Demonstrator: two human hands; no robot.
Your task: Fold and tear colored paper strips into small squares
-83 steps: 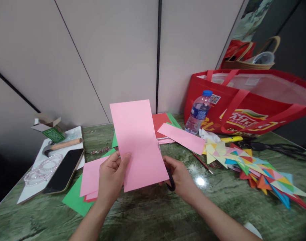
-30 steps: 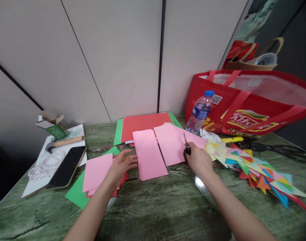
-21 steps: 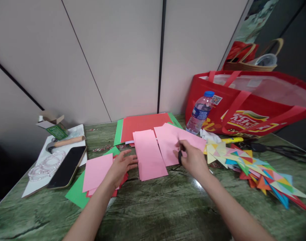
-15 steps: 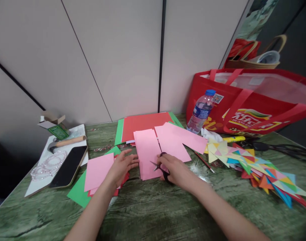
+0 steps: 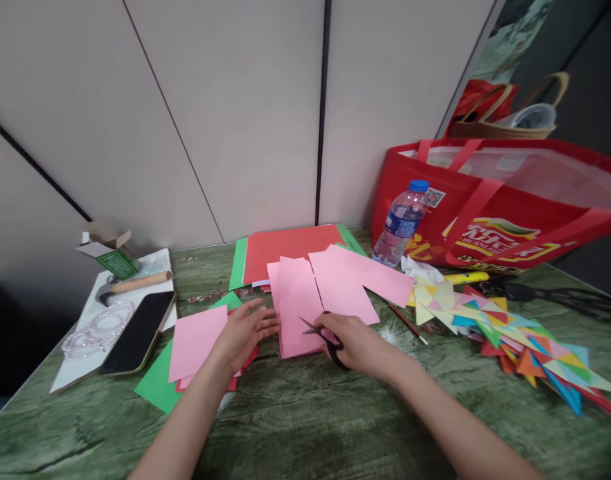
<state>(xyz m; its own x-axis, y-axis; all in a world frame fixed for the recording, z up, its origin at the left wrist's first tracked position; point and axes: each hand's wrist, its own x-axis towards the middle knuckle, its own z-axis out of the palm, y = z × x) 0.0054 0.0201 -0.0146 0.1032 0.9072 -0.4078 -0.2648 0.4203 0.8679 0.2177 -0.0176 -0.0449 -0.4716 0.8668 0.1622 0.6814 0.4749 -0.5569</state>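
My right hand [image 5: 355, 343] grips small black-handled scissors [image 5: 319, 331], their blades pointing left over a stack of pink paper sheets [image 5: 295, 303] lying on the green marble table [image 5: 305, 427]. My left hand [image 5: 245, 330] lies flat with fingers spread, its fingertips touching the left edge of that stack and its palm over a pile of pink squares [image 5: 198, 340] on red and green paper. Another pink sheet [image 5: 355, 283] lies just right of the stack.
Red and green sheets [image 5: 285, 243] lie behind. A water bottle [image 5: 400, 223] and red tote bag [image 5: 505, 200] stand at back right. Coloured paper triangles [image 5: 505, 333], a yellow marker, big scissors sit right. Phone [image 5: 138, 330], beads, hammer and small box lie left.
The pink sheet held up earlier now lies on the table. My right hand with the scissors swung from the right pink sheet back left to the stack's near edge; the stack's top sheet shifted slightly.
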